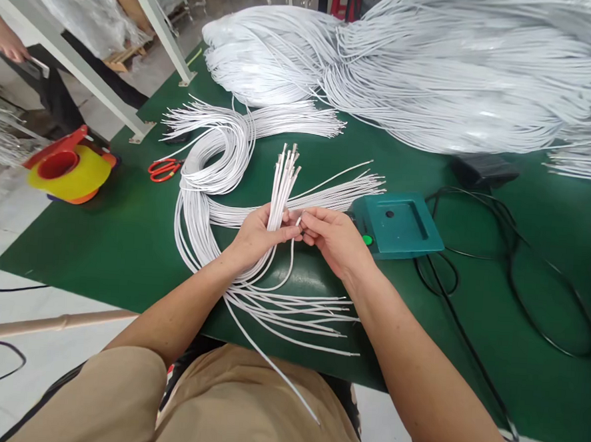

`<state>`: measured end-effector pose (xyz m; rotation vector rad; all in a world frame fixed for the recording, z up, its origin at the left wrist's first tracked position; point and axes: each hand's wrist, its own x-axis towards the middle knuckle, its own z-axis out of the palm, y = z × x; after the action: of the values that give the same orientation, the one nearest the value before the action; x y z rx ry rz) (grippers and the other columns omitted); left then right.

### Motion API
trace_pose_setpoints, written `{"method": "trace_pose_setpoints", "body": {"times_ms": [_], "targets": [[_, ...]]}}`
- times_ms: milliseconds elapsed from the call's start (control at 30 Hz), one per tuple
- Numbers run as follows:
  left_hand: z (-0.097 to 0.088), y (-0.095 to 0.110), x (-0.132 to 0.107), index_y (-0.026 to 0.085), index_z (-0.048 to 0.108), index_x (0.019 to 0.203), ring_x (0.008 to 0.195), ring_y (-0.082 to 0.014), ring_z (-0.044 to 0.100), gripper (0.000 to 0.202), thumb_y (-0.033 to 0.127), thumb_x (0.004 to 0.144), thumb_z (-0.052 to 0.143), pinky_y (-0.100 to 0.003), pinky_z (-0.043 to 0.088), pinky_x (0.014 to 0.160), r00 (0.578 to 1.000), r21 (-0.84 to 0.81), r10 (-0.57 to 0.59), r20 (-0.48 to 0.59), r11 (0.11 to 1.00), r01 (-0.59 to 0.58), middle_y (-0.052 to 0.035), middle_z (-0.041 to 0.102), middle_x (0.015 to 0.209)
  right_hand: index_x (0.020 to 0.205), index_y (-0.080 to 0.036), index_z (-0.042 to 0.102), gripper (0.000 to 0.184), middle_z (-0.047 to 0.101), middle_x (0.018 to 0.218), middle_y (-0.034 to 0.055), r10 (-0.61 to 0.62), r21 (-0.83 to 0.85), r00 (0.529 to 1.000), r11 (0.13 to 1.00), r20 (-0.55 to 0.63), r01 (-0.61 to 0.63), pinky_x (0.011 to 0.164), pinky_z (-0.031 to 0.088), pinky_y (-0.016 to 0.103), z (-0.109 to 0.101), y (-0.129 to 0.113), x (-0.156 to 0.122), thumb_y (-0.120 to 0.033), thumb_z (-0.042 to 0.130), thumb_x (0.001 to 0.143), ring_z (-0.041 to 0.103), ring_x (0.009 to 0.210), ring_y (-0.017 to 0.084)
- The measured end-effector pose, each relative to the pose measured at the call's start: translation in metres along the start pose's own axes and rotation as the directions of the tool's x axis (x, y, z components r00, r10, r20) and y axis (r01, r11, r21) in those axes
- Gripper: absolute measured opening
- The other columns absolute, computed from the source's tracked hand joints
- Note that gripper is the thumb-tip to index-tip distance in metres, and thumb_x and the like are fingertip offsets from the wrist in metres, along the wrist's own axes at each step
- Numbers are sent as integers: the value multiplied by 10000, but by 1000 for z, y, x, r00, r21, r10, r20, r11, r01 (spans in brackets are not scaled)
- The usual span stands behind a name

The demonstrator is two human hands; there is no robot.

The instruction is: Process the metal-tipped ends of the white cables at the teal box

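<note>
gripping a bunch of white cables (280, 193) whose ends point far, the left hand (254, 235) is closed around it in the head view, above the middle of the green table (133, 251). just right of it, the right hand (333, 236) pinches one cable end (298, 222). the handling looks partway: many ends stand gathered, while loose cables (280, 304) lie fanned on the near side, outside the grip. whether the pinched end is done, i cannot tell.
</note>
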<state>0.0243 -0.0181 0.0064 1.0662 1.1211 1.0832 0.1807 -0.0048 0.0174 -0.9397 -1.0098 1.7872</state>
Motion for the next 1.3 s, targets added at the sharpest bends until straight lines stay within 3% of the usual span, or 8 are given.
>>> {"method": "trace_pose_setpoints", "body": {"times_ms": [267,400,600,833,967,1167,1233,1300], "targets": [[-4,-4,1,167,506,858,649,-101,623,376,295,674,807,-231,481,606,999,79,50,-23,996,-48,29,617,773,563,-155,583,186,415,501,-54,75,142,997,987,-23,-71,495,314,216,6,3,1,-247,677,695,457,531,80],[-3,-1,-1,176,458,855,647,-122,645,365,298,712,770,-238,469,590,998,96,41,41,994,-45,18,634,757,478,-171,470,271,461,510,-30,116,125,993,985,30,-118,498,326,228,3,1,0,-204,612,707,489,531,92],[3,1,-3,177,428,832,631,-139,670,325,268,750,729,-237,463,573,993,104,19,119,994,-32,14,638,709,545,-182,502,389,432,494,-51,79,63,997,995,14,-79,528,373,259,2,-5,-3,-446,673,774,484,478,101],[0,2,-3,169,463,795,601,-91,606,325,251,711,766,-227,478,579,996,114,38,77,992,-47,40,580,714,546,-186,476,421,428,480,-50,160,136,975,974,153,-181,615,423,260,-6,0,0,-448,711,778,524,557,116],[-2,1,-2,172,518,909,639,-102,636,308,278,746,757,-221,482,593,991,45,69,115,996,-74,23,633,755,614,-171,551,325,520,561,-39,130,147,983,978,132,-149,609,418,250,-7,0,-1,-400,740,745,520,566,98],[-5,0,-1,208,558,1242,702,-124,663,511,314,777,743,-229,494,620,984,-15,59,170,998,-58,3,647,793,730,-167,666,195,633,672,-7,-159,-228,985,964,-68,140,667,457,268,1,-2,-6,-342,658,814,555,618,113],[-6,0,-1,195,597,1206,717,-124,667,471,313,774,745,-223,496,622,984,-25,27,178,999,-23,-2,642,801,761,-178,675,129,656,696,-2,-277,-422,957,881,-90,215,703,462,285,1,2,-6,-281,633,827,582,667,137],[-7,1,0,176,618,1166,705,-120,666,455,299,753,763,-217,494,612,984,-51,-24,175,998,33,-4,642,794,755,-181,661,145,657,728,13,-412,-641,907,719,-82,269,712,445,292,1,6,-6,-244,582,860,581,705,153]]}}
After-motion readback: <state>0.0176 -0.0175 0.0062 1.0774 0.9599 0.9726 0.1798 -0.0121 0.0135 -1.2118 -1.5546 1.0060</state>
